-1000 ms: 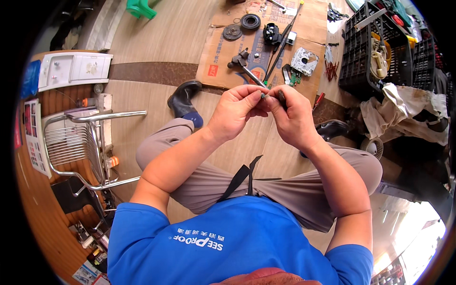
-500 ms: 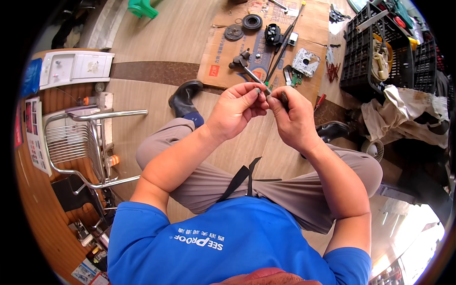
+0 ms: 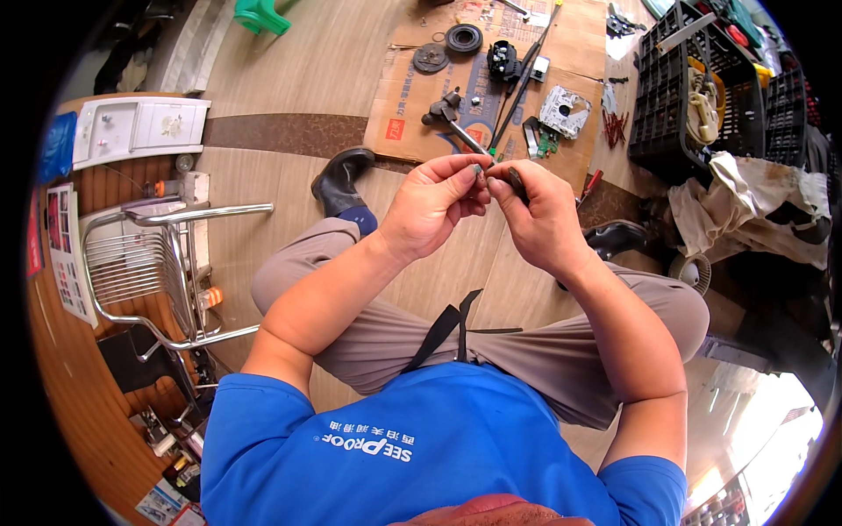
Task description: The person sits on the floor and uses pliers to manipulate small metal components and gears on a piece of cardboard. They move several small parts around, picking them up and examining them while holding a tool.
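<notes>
My left hand (image 3: 431, 200) and my right hand (image 3: 537, 209) meet in front of me, fingertips almost touching, above the near edge of a cardboard sheet (image 3: 399, 105). Thumb and forefinger of the left pinch a tiny greenish-grey piece (image 3: 478, 169), too small to name. The right is closed around a dark, narrow object (image 3: 517, 185); most of it is hidden by the fingers, so its kind does not show. Just beyond the fingertips lies a hammer (image 3: 445, 109) with a metal shaft, its near end behind my hands.
On the cardboard lie a black ring (image 3: 464, 39), a round disc (image 3: 431, 58), a black part (image 3: 503, 63), a white square plate (image 3: 564, 112) and a green circuit board (image 3: 547, 142). Black crates (image 3: 671, 105) stand right, with a cloth (image 3: 728, 206); a metal chair (image 3: 140, 263) is left.
My right hand has turned slightly and shifted a little left, showing more of the dark object. The left hand has barely moved and keeps its pinch.
</notes>
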`<move>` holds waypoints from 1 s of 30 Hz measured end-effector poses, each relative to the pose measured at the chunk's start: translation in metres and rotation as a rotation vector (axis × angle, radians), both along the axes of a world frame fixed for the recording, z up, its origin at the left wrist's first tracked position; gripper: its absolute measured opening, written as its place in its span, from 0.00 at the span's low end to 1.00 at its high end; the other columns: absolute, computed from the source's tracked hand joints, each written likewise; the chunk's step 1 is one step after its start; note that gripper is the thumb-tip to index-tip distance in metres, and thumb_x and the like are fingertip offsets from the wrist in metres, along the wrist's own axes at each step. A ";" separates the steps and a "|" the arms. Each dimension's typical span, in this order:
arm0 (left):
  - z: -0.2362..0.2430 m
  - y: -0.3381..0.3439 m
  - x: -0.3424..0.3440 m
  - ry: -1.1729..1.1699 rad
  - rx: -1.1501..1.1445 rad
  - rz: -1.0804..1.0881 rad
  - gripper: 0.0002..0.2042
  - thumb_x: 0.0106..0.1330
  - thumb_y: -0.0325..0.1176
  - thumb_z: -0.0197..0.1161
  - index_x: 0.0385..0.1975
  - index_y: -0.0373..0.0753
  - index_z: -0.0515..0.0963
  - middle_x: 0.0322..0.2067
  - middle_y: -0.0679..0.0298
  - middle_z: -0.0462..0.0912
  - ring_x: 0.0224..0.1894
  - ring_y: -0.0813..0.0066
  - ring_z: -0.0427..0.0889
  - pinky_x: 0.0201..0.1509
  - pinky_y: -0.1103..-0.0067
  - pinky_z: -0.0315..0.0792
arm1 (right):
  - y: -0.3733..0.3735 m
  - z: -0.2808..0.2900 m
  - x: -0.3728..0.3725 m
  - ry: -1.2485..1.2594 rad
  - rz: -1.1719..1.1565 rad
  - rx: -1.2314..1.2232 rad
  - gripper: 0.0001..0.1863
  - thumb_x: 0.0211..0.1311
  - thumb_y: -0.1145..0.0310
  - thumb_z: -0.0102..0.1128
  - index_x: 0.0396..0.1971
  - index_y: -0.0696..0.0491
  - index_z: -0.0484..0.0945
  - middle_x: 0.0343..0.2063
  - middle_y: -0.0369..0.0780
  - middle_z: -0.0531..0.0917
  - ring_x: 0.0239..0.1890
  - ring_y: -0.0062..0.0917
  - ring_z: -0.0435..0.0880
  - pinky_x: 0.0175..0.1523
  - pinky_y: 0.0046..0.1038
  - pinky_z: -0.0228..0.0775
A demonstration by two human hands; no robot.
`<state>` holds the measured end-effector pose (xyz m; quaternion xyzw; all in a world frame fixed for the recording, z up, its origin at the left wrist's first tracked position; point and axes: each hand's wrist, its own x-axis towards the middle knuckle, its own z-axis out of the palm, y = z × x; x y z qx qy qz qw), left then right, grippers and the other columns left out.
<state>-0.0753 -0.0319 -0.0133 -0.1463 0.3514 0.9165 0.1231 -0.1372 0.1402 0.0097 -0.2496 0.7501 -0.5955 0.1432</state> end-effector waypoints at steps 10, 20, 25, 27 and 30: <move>-0.001 0.007 0.002 0.005 -0.232 -0.018 0.12 0.71 0.30 0.53 0.51 0.34 0.76 0.36 0.63 0.83 0.35 0.77 0.81 0.40 0.80 0.75 | 0.002 -0.005 0.000 0.123 0.027 0.109 0.04 0.58 0.72 0.58 0.28 0.56 0.74 0.26 0.44 0.77 0.33 0.42 0.77 0.39 0.39 0.69; -0.003 0.007 0.002 -0.027 -0.105 -0.023 0.12 0.72 0.30 0.52 0.49 0.34 0.76 0.37 0.63 0.83 0.35 0.77 0.81 0.40 0.80 0.75 | 0.005 -0.007 -0.001 0.192 0.018 0.103 0.04 0.57 0.73 0.58 0.30 0.55 0.73 0.27 0.44 0.77 0.35 0.42 0.77 0.39 0.39 0.68; 0.000 0.008 0.000 -0.039 -0.100 -0.021 0.11 0.71 0.29 0.52 0.48 0.34 0.76 0.38 0.61 0.83 0.37 0.75 0.82 0.41 0.80 0.77 | 0.006 -0.007 -0.001 0.139 -0.023 0.090 0.03 0.57 0.74 0.57 0.30 0.55 0.73 0.28 0.44 0.78 0.36 0.41 0.77 0.40 0.37 0.69; 0.000 0.007 0.001 -0.022 -0.133 -0.043 0.11 0.71 0.28 0.52 0.49 0.34 0.76 0.39 0.61 0.83 0.38 0.75 0.83 0.43 0.79 0.78 | 0.005 -0.008 -0.001 0.130 -0.024 0.091 0.03 0.56 0.75 0.57 0.30 0.55 0.73 0.28 0.44 0.78 0.36 0.41 0.77 0.40 0.37 0.69; -0.003 0.007 0.002 -0.007 -0.188 -0.048 0.12 0.71 0.28 0.52 0.50 0.34 0.76 0.39 0.61 0.83 0.38 0.76 0.82 0.43 0.80 0.78 | 0.005 -0.009 -0.001 0.123 -0.026 0.092 0.03 0.56 0.75 0.57 0.30 0.55 0.73 0.28 0.44 0.78 0.36 0.42 0.77 0.40 0.37 0.69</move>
